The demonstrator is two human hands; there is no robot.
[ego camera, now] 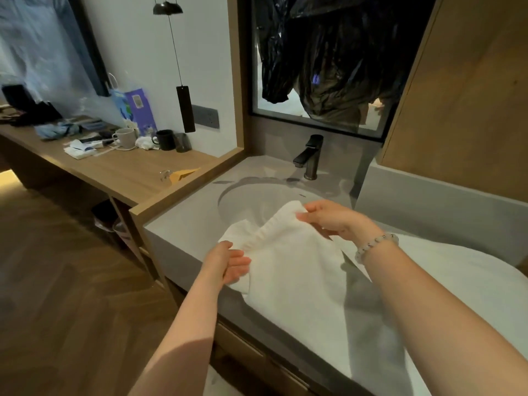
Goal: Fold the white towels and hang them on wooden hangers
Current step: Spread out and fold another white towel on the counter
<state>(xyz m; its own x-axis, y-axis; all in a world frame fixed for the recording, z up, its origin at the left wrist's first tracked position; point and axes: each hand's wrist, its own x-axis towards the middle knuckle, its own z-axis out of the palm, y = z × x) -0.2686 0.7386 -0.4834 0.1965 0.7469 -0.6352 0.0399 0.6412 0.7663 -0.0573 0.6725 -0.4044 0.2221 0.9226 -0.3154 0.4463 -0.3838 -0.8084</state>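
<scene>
Left hand (230, 262) is closed on the left edge of the white towel (297, 284); the upper hem is pinched by the right hand (334, 221) over the sink (228, 192) near frame centre

No readable text, bag (134, 108) print apparently blurred

The towel (285, 270) is plain white against a pale grey counter (185, 221), and the tap (310, 155) behind it is matt black. The desk (128, 172) is warm mid-brown wood with a visible grain, while the floor (57, 281) is a darker brown in a herringbone pattern. One mug (125, 137) is off-white and the other mug (165, 140) is black. The paper bag (134, 110) is blue and purple with a printed picture. The hanger (183, 174) is yellowish wood. The plastic bag (323, 58) overhead is glossy black. The bracelet (374, 244) has milky pale beads.
</scene>
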